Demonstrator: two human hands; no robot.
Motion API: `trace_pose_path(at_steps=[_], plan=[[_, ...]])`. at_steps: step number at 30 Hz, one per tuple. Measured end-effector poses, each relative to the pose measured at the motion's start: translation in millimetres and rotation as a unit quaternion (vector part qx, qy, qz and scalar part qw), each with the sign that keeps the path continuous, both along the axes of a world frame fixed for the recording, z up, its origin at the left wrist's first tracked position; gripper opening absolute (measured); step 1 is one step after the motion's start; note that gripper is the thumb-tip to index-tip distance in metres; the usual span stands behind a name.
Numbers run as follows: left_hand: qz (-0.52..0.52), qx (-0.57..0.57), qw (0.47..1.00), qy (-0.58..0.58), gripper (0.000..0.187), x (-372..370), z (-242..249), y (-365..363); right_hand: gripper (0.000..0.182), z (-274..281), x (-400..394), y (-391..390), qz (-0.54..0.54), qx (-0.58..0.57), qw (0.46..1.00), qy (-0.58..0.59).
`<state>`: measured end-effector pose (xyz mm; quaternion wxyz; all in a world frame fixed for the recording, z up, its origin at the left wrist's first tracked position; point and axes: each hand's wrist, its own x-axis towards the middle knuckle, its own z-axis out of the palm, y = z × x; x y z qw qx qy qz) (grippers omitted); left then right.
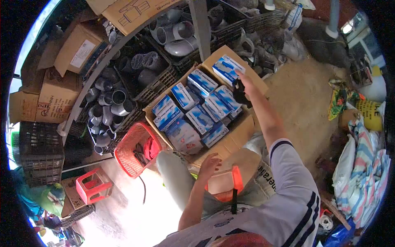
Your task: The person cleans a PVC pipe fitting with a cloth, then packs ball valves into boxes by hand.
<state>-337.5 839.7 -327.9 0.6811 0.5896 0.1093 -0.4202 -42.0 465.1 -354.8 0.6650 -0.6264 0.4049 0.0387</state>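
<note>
A large open cardboard carton (230,142) stands before me, filled with several small blue-and-white boxes (199,118). At its far right corner, my right hand (245,84) grips the edge of one small blue-and-white box (227,68), tilted by the carton flap. Something dark (238,94) shows just under that hand; I cannot make out what it is. My left hand (210,166) is by the carton's near side, fingers apart and holding nothing. Below it lies an orange-edged object (237,178) by my lap.
A red plastic basket (126,154) with dark and red items sits left of the carton, near a red stool (94,185). Black crates (154,88) of grey pipe fittings (119,96) line the back. Cardboard boxes (57,96) are stacked at left, striped sacks (362,164) at right.
</note>
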Motion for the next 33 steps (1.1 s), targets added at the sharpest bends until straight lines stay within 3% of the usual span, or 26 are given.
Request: trace_pose_path(at_steps=[1,2,6,9,11,14,16,17,20,23,28,33], plan=[[0.002,0.0,1.0,0.003,0.041,3,3,-2,0.076,2,10,3,-0.013,-0.092,0.996,-0.002],[-0.006,0.018,1.0,0.013,0.04,5,4,-4,0.08,-40,36,-12,0.003,-0.109,0.994,0.013],[-0.032,0.033,0.999,0.009,0.037,-1,-17,-3,0.075,2,46,18,0.009,-0.172,0.985,-0.023],[-0.059,0.001,0.997,-0.04,0.035,-6,-19,-1,0.076,12,46,32,0.018,-0.096,0.995,0.029],[-0.059,0.026,0.998,-0.025,0.035,-6,-15,-2,0.078,23,27,43,0.035,-0.029,0.999,-0.029],[-0.055,0.046,0.997,-0.007,0.035,-3,-9,-2,0.081,2,15,44,0.037,-0.122,0.99,-0.057],[-0.049,0.043,0.998,0.0,0.035,-8,-11,-3,0.095,-8,13,53,0.057,-0.405,0.902,-0.139],[-0.054,0.042,0.998,-0.012,0.035,-9,-17,-3,0.095,5,10,60,0.058,-0.405,0.902,-0.141],[-0.064,0.051,0.996,-0.034,0.034,-10,-17,-3,0.129,49,2,88,0.19,-0.547,0.815,-0.028],[-0.066,0.078,0.993,-0.054,0.033,-8,-9,-3,0.131,53,15,93,0.199,-0.49,0.848,0.017],[-0.064,0.105,0.986,-0.11,0.034,-10,-16,1,0.114,42,25,73,0.16,-0.492,0.856,-0.009],[-0.083,0.102,0.983,-0.124,0.037,-17,-30,1,0.118,25,35,43,0.081,-0.461,0.884,0.003]])
